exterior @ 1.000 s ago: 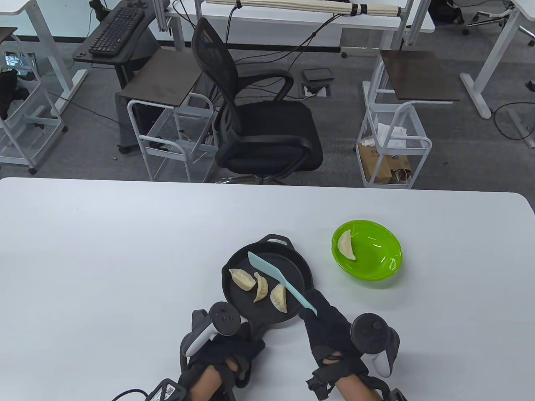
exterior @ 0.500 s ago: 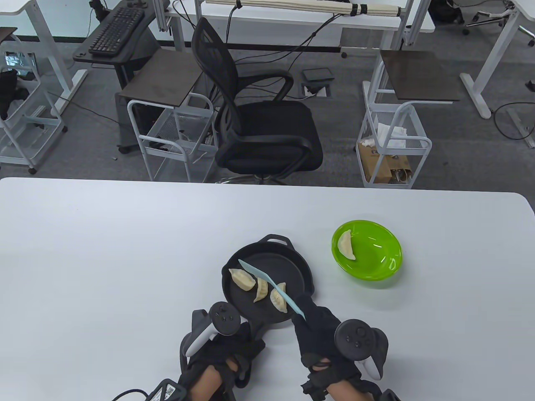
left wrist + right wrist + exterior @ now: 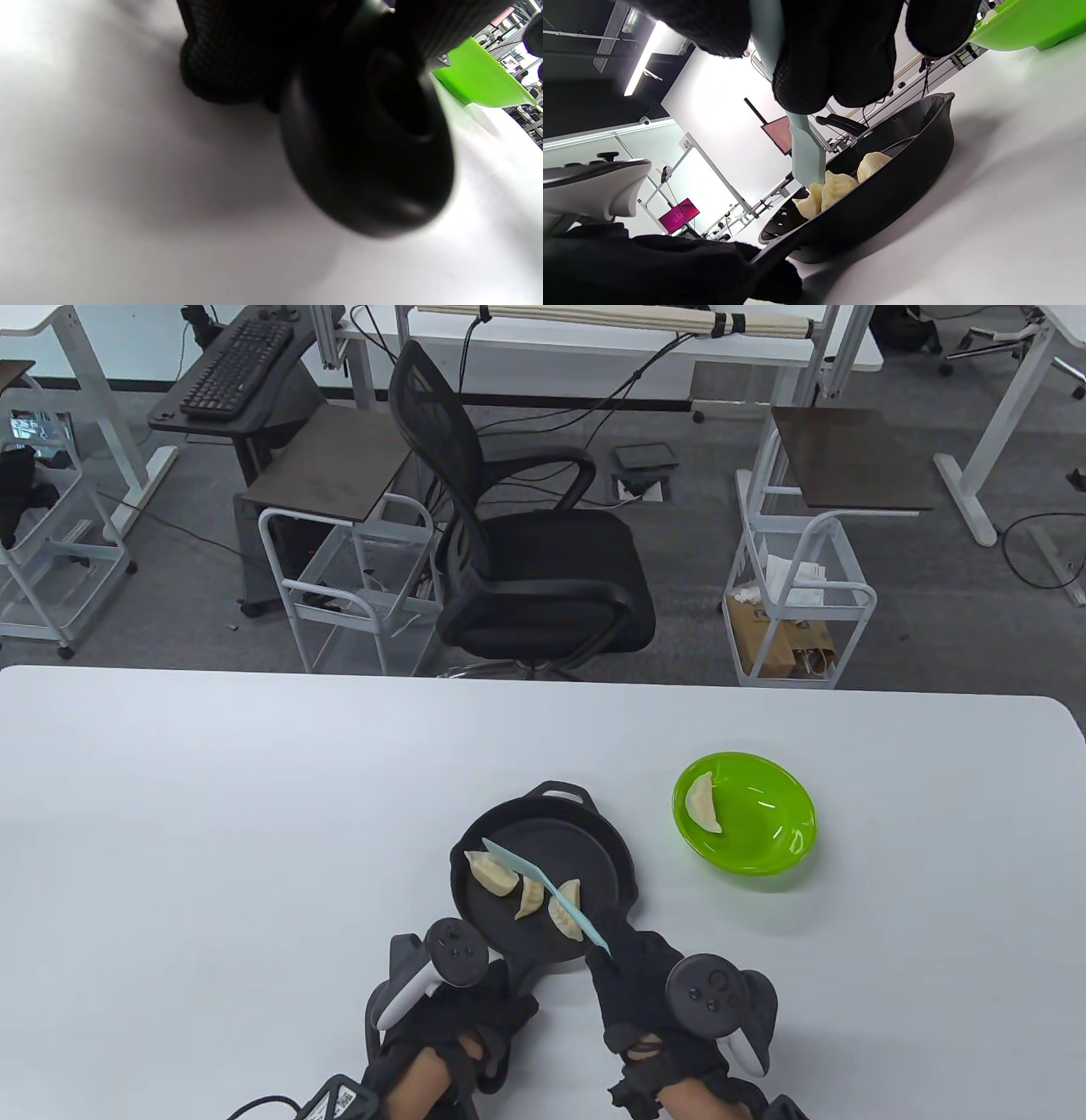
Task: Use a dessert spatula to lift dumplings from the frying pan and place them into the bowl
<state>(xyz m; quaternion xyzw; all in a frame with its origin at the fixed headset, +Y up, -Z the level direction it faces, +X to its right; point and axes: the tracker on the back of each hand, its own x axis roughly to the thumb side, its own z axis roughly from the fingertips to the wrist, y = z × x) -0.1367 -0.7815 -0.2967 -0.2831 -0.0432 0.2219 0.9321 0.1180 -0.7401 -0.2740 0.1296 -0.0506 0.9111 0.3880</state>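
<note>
I am gripping the spatula [image 3: 543, 891] in my right hand [image 3: 645, 993] and the pan [image 3: 594, 857] handle in my left hand [image 3: 458, 1027], lower centre; one dumpling [image 3: 703, 804] is lying in the bowl [image 3: 764, 857], three are awaiting transfer.

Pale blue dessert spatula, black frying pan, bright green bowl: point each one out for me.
Pale blue dessert spatula [image 3: 517, 867], table view, on its blade.
Black frying pan [image 3: 585, 848], table view, on its bare floor.
Bright green bowl [image 3: 764, 823], table view, on its inner wall.
</note>
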